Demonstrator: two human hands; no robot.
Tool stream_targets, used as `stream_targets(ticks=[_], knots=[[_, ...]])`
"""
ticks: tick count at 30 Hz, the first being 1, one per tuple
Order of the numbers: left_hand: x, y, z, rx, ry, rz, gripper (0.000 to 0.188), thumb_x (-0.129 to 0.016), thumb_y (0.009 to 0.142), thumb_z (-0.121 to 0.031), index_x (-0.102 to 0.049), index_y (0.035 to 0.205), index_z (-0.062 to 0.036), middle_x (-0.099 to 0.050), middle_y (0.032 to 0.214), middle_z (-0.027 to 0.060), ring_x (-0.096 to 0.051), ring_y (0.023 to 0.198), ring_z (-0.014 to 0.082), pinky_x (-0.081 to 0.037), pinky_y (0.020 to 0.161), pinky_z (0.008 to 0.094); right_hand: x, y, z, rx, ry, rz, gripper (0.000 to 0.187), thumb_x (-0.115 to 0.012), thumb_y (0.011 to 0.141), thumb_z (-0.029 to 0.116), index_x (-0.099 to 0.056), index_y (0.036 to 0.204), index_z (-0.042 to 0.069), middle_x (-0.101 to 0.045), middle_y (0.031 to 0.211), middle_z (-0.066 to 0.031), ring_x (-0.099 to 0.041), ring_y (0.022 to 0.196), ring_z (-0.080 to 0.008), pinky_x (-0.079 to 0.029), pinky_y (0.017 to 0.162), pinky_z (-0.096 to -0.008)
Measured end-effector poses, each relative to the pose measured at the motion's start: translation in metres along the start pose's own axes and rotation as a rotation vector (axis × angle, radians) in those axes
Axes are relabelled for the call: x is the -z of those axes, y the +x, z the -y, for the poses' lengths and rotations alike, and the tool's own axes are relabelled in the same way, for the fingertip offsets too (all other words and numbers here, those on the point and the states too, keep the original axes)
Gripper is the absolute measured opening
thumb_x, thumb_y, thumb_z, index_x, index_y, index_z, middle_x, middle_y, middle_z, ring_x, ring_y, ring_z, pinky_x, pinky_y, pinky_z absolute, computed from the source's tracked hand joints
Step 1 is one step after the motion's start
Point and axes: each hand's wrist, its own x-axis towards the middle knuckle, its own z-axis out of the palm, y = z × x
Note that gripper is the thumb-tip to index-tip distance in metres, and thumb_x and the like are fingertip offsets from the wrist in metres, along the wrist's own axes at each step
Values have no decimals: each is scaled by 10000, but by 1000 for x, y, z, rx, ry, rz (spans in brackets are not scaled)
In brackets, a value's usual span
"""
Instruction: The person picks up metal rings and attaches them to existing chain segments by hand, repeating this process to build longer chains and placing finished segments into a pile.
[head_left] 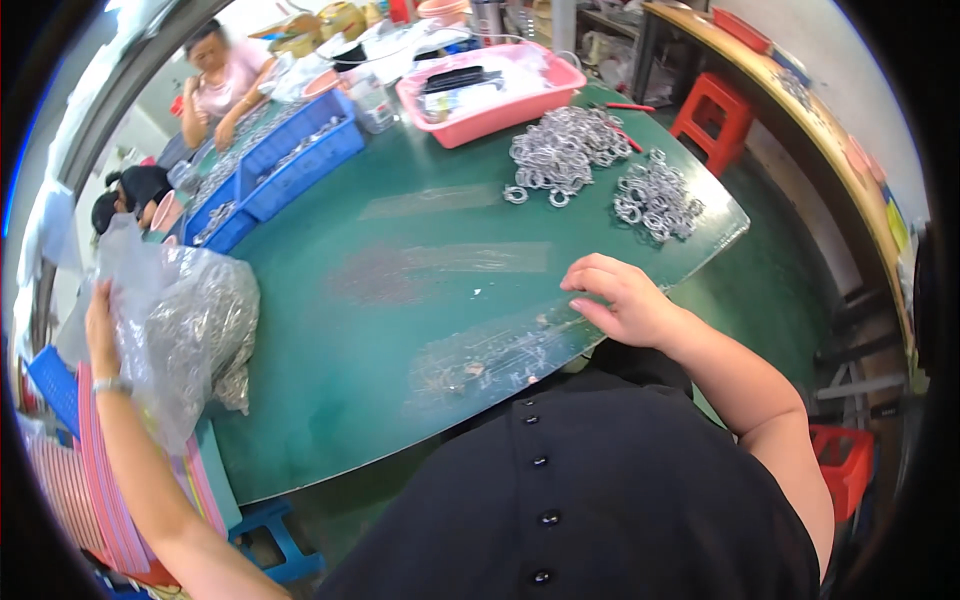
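Observation:
At the table's left edge stands a clear plastic bag (205, 310) filled with small shiny pieces that I cannot make out. My left hand (102, 325) grips the bag's loose upper part at its outer side; some of the fingers are hidden. Above the near right part of the green table (300, 400), my right hand (625, 300) has its fingers loosely bent, the thumb apart from them, and nothing between. Beyond that hand lie a large pile of silvery metal rings (565, 150) and a smaller pile of similar rings (657, 198).
Blue bins (300, 160) with metal parts line the far left, near two people. A pink basin (490, 115) holds plastic bags and a black item. Red-handled pliers (630, 107) lie behind the ring piles. Red stools (712, 120) stand to the right, a blue stool (280, 540) below left.

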Motion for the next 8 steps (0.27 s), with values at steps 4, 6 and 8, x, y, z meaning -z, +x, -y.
stream_targets(ticks=[4,6,8], knots=[[3,-101,-78,217,475,218,302,-523,853,-291,-548,1001,-30,-563,871,37,-486,737,117,-375,660,232,14,-18,-15,-45,47,-35,164,-592,745,54,-554,900,15,-542,903,-106,-546,836,-283,-462,715,-338],[-9,-135,-66,139,668,260,125,-570,812,-142,-555,856,-25,-514,705,3,-424,607,83,-353,542,235,19,-26,-20,-101,56,-39,160,-591,745,55,-555,896,14,-543,899,-106,-548,827,-283,-463,709,-338],[-11,-143,-63,174,745,285,120,-579,806,-120,-564,871,-20,-530,713,16,-438,614,77,-356,540,234,23,-30,-32,-98,36,-47,156,-591,747,58,-557,893,16,-544,895,-105,-552,815,-282,-465,703,-336]])
